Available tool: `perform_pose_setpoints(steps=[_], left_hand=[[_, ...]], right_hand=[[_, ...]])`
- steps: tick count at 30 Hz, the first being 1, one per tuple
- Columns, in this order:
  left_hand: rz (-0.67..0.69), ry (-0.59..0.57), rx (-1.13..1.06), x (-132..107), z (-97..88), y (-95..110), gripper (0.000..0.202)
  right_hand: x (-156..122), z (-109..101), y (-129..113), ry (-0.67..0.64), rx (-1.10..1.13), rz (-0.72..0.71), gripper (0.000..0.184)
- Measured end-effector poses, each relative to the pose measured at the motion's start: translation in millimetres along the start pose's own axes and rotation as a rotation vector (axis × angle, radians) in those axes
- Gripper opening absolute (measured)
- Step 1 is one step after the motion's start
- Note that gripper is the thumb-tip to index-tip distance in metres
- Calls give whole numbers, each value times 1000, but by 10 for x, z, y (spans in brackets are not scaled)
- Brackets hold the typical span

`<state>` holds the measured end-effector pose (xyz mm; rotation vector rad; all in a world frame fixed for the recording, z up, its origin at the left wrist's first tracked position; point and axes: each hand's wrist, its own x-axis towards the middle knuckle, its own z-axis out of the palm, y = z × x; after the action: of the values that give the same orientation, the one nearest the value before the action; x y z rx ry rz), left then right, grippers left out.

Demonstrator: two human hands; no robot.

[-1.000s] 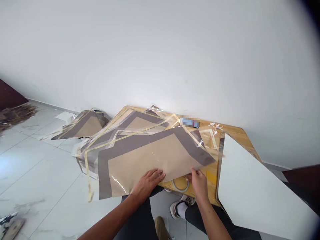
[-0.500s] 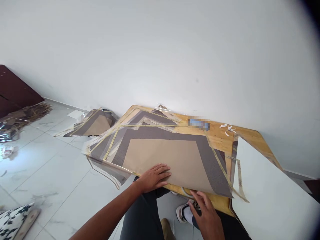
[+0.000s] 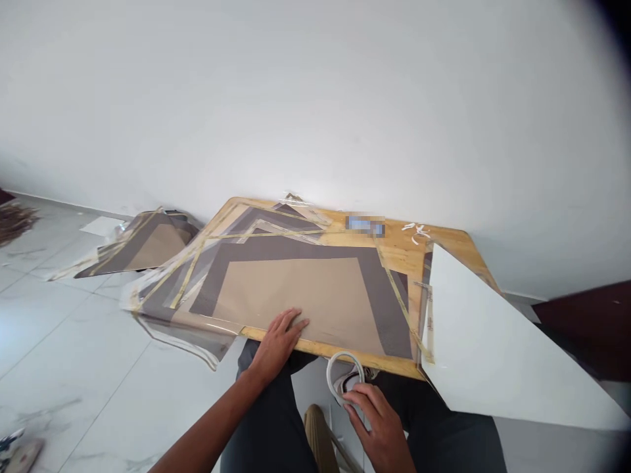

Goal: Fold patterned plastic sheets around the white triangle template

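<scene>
A tan sheet with a dark grey border [image 3: 300,289] lies flat near the front edge of the wooden table [image 3: 446,240]. My left hand [image 3: 279,338] rests on its lower edge with the fingers laid out. My right hand [image 3: 377,420] pinches the lower rim of a pale roll of tape [image 3: 330,378] between thumb and fingers. The roll stands up on edge in the air, just off the table's front edge and above my legs. Its hollow middle shows a shoe behind it.
Clear plastic-edged sheets with yellowish tape strips [image 3: 192,276] overlap at left and hang over the edge. A large white sheet [image 3: 488,341] juts out at right. White scraps [image 3: 417,231] lie at the back. More sheets [image 3: 158,246] sit at the far left.
My right hand has taken hold of the tape roll and drawn it out from the table's front edge. My left hand stays on the sheet. The view has turned slightly right.
</scene>
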<state>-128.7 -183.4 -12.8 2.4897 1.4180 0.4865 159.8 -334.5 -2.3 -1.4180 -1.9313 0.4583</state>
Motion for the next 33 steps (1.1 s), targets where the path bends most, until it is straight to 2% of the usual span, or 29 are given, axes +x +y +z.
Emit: perform_pose_setpoints(steps=[4,9,15,17,19,21,23,26,28,30,33], left_hand=[[12,-20,-23,-37,-95,-56,45],[-24,-44,-5,-101,-158,-8,44],[-14,-58,19,-90,-190,-69,43],[-38,-19,8,-62,-213,-92,42],[-96,37,-22,-32,-247,-24,41],[-173,85,-83,-10,-301,191,40],[-232,77,-205,-4,-374,547,38],[-156,-214,-575,-28,-477,1164,43],[-127,-373,-745,-59,-502,1480,47],[-165,-432,-827,-97,-483,1659,44],[-301,-440,-875,-163,-420,1745,35]], right_hand=[[-72,-280,-70,120,29,131,16],[-64,-558,-14,196,131,261,17],[-17,-676,-19,210,166,312,21],[-28,-690,-45,197,166,315,20],[-61,-698,-79,164,165,329,20],[-111,-700,-119,110,147,340,20],[-166,-701,-162,39,107,318,18],[-231,-722,-214,-72,63,226,18],[-254,-758,-232,-150,81,165,19],[-271,-807,-238,-217,119,133,21],[-318,-879,-244,-298,189,130,22]])
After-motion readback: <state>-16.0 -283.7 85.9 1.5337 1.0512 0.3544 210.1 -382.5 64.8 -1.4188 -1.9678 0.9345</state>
